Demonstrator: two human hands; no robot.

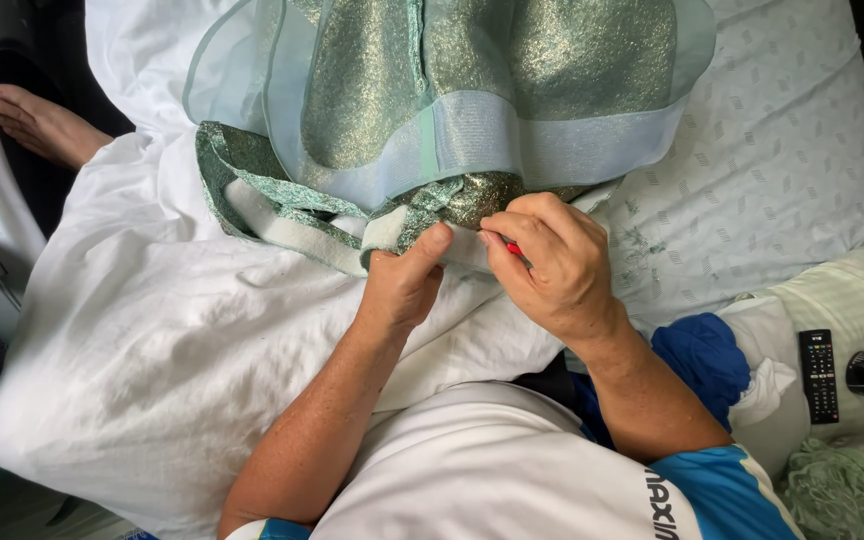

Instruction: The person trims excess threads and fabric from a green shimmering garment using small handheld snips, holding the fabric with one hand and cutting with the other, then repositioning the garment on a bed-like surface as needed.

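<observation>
Here the left hand is pinching the green dress hem on the lap, while the right hand is gripping a small red tool against it. Loose green threads are lying on the bed; most of the hem looks unpicked already.

One head-worn camera looks steeply down, close over the lap (no second view), facing the bed.
</observation>
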